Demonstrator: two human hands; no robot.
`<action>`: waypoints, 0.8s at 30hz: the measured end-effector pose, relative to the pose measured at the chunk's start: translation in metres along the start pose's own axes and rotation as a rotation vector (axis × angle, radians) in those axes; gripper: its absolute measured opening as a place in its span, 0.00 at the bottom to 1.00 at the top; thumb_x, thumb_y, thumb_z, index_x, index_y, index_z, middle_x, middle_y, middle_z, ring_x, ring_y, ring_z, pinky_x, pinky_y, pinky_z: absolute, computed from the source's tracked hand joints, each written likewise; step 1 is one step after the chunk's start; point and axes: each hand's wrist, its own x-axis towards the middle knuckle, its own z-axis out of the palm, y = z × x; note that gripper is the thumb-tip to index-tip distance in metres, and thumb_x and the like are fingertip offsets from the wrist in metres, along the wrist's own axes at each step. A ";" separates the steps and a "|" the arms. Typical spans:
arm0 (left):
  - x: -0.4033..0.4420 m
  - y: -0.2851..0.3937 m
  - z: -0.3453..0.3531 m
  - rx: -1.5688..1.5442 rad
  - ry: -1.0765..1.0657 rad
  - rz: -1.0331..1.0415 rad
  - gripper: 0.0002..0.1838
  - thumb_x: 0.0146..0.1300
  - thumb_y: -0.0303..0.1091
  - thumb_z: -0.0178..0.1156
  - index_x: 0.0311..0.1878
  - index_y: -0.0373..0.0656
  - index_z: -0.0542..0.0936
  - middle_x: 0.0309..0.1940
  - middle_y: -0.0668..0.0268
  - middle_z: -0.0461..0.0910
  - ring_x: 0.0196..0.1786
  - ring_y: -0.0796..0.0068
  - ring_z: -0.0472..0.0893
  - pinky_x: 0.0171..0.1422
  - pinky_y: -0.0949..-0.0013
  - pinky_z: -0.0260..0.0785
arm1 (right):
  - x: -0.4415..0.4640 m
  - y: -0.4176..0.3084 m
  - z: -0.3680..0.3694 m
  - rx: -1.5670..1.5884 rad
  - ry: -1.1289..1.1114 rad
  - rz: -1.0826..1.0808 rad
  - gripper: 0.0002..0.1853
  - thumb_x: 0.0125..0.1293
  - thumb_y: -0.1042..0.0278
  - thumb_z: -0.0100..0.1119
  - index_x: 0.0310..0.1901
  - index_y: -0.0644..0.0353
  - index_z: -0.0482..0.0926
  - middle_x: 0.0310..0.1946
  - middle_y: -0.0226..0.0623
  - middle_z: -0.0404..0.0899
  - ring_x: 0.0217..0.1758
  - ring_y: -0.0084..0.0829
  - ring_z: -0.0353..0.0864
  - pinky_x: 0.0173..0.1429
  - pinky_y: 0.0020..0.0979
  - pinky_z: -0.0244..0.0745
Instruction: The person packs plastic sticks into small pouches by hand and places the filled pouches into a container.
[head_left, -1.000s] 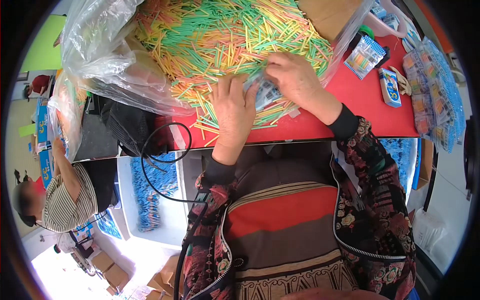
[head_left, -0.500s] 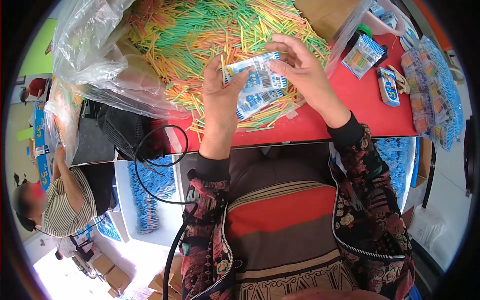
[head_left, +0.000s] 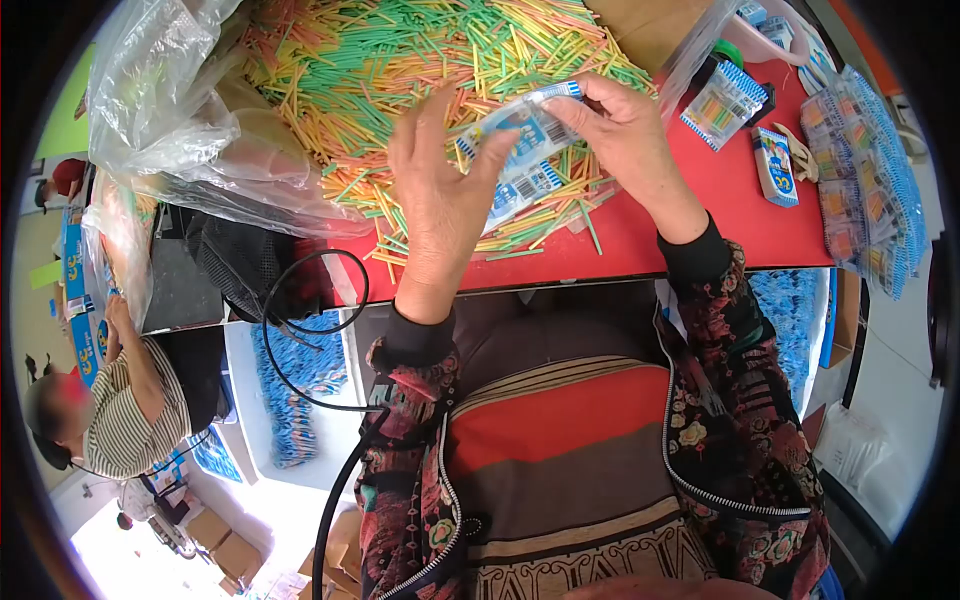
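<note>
"Where's that blue-and-white packet [head_left: 528,118] got to?"

"Up between the two hands, above the heap of coloured sticks [head_left: 400,60]. The right hand [head_left: 632,140] has its striped right end pinched between thumb and fingers."

"And the left hand [head_left: 438,205]?"

"At the other end, fingers raised and parted from the thumb. The thumb crosses in front of the packet; from here I can't tell whether it's touching."

"Which way does the packet lie?"

"Long axis across the worker's body, on a slant: the right end points off to the right and away from the worker, the left end dips nearer, by the left thumb."

"There's another one under it, isn't there?"

"Yes, a second packet [head_left: 525,188] down on the sticks, partly hidden, slanting much the same way."

"What's over on the right of the desk [head_left: 755,230]?"

"A packet with sticks showing inside [head_left: 722,105], a small blue-and-white box [head_left: 776,168] near it, and a big bundle of filled packets [head_left: 865,185] at the edge."
</note>
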 end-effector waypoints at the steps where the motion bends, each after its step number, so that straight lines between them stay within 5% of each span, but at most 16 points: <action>1: -0.004 0.001 0.002 -0.413 -0.173 -0.291 0.17 0.58 0.32 0.65 0.49 0.35 0.77 0.35 0.64 0.79 0.36 0.81 0.77 0.41 0.75 0.70 | -0.002 -0.004 0.003 0.048 -0.010 0.000 0.08 0.63 0.69 0.62 0.32 0.65 0.77 0.23 0.20 0.71 0.27 0.10 0.64 0.30 0.18 0.62; 2: -0.006 0.002 0.002 -0.827 -0.347 -0.582 0.14 0.58 0.33 0.66 0.43 0.34 0.79 0.32 0.66 0.80 0.33 0.83 0.77 0.37 0.76 0.70 | -0.004 -0.006 0.004 0.097 -0.019 0.001 0.08 0.63 0.68 0.63 0.32 0.64 0.78 0.23 0.20 0.71 0.27 0.10 0.64 0.30 0.18 0.62; 3: -0.008 0.002 0.000 -0.827 -0.348 -0.584 0.14 0.58 0.33 0.66 0.43 0.34 0.79 0.32 0.66 0.80 0.33 0.83 0.77 0.37 0.76 0.70 | -0.006 -0.004 0.004 0.097 -0.019 0.004 0.08 0.63 0.68 0.63 0.32 0.64 0.78 0.23 0.20 0.71 0.27 0.10 0.64 0.30 0.18 0.62; 5: -0.008 0.004 -0.006 -1.103 -0.458 -0.950 0.11 0.59 0.35 0.66 0.34 0.36 0.81 0.24 0.72 0.78 0.28 0.86 0.75 0.33 0.79 0.68 | -0.012 0.003 0.003 0.078 -0.084 0.105 0.09 0.63 0.67 0.63 0.31 0.64 0.77 0.22 0.20 0.69 0.26 0.11 0.63 0.29 0.19 0.60; 11: -0.023 -0.004 0.000 -0.855 -0.484 -0.817 0.08 0.63 0.34 0.63 0.35 0.39 0.81 0.24 0.73 0.80 0.27 0.89 0.73 0.29 0.82 0.64 | -0.025 0.012 0.009 -0.029 -0.066 0.095 0.11 0.63 0.65 0.63 0.29 0.64 0.77 0.17 0.25 0.66 0.22 0.14 0.61 0.25 0.23 0.59; 15: -0.014 0.014 -0.006 -0.985 -0.390 -0.754 0.08 0.63 0.34 0.62 0.35 0.38 0.81 0.25 0.72 0.80 0.27 0.90 0.72 0.29 0.83 0.63 | -0.026 0.012 0.016 -0.146 0.019 -0.031 0.13 0.63 0.64 0.63 0.26 0.64 0.75 0.15 0.30 0.64 0.21 0.17 0.59 0.24 0.24 0.58; 21: -0.019 -0.001 -0.006 -0.997 -0.583 -0.815 0.05 0.62 0.29 0.62 0.35 0.37 0.80 0.29 0.69 0.80 0.30 0.86 0.74 0.33 0.81 0.66 | -0.018 0.004 0.011 -0.201 -0.063 -0.116 0.16 0.63 0.61 0.62 0.26 0.65 0.76 0.15 0.33 0.63 0.19 0.20 0.59 0.23 0.27 0.58; 24: -0.031 -0.013 0.003 -1.015 -0.410 -0.667 0.04 0.60 0.28 0.63 0.35 0.37 0.80 0.30 0.69 0.77 0.31 0.84 0.74 0.36 0.79 0.66 | 0.006 -0.001 0.002 -0.108 -0.065 -0.090 0.12 0.63 0.60 0.61 0.36 0.62 0.81 0.24 0.38 0.78 0.25 0.21 0.73 0.30 0.25 0.68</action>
